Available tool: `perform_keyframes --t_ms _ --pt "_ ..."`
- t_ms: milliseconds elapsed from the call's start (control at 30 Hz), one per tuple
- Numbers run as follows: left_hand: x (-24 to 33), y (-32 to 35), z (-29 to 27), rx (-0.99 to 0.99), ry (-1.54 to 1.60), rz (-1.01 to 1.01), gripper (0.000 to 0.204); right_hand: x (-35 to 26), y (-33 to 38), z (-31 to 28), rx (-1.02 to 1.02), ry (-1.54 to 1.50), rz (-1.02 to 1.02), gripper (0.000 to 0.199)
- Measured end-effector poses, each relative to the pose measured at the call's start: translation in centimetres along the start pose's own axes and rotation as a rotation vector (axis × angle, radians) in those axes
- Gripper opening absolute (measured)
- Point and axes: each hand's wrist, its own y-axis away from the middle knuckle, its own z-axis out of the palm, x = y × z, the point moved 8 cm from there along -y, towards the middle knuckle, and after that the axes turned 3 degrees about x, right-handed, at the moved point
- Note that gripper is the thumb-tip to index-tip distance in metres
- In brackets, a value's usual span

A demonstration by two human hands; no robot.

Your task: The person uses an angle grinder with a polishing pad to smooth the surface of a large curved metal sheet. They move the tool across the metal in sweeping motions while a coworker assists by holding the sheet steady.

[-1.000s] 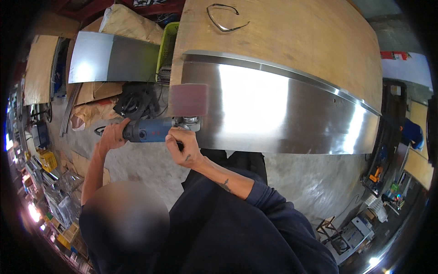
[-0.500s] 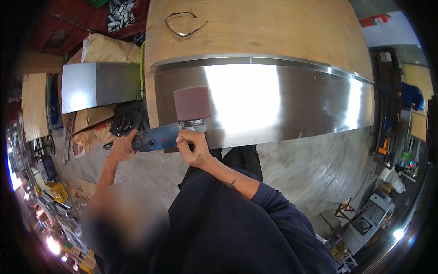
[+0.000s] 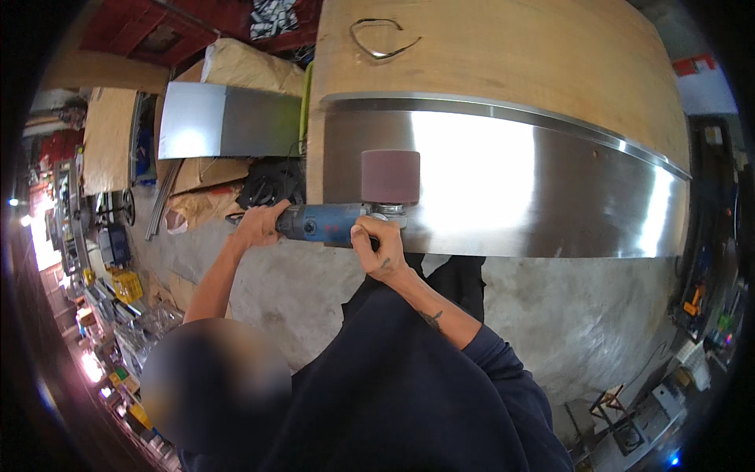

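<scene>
With the left hand [image 3: 262, 224], clasps the rear of a blue power tool [image 3: 329, 221] left of the frame's centre; with the right hand [image 3: 380, 245], grips its dark handle [image 3: 375, 243] near the centre. Holds the reddish sanding drum [image 3: 391, 176] over the left end of a shiny metal sheet [image 3: 582, 197], contact unclear. Beyond, at top centre, glasses [image 3: 383, 57] on a wooden tabletop [image 3: 535, 47].

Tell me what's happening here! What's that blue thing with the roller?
It's a power tool, held in two bare hands. The left hand grips its back end, and the right hand grips it near the roller. The reddish-brown roller is over the left part of a shiny metal sheet on a wooden table. I can't tell whether it's spinning. Some glasses lie on the table beyond the sheet.
</scene>
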Motion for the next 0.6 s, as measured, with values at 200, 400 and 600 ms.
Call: perform_keyframes --t_ms 200,400,600 --pt "-6.3 2.6 1.5 0.059 -0.063 -0.008 0.079 -0.5 -1.1 5.7 -0.055 -0.035 -0.043 0.027" --pt "-10.6 3.9 1.1 0.099 -0.003 -0.045 0.075 -0.3 -2.5 10.1 -0.106 -0.032 -0.016 0.023" --pt "-13.0 4.9 -0.9 0.097 0.038 -0.078 0.069 -0.3 -4.0 13.1 -0.079 -0.055 -0.066 0.02"
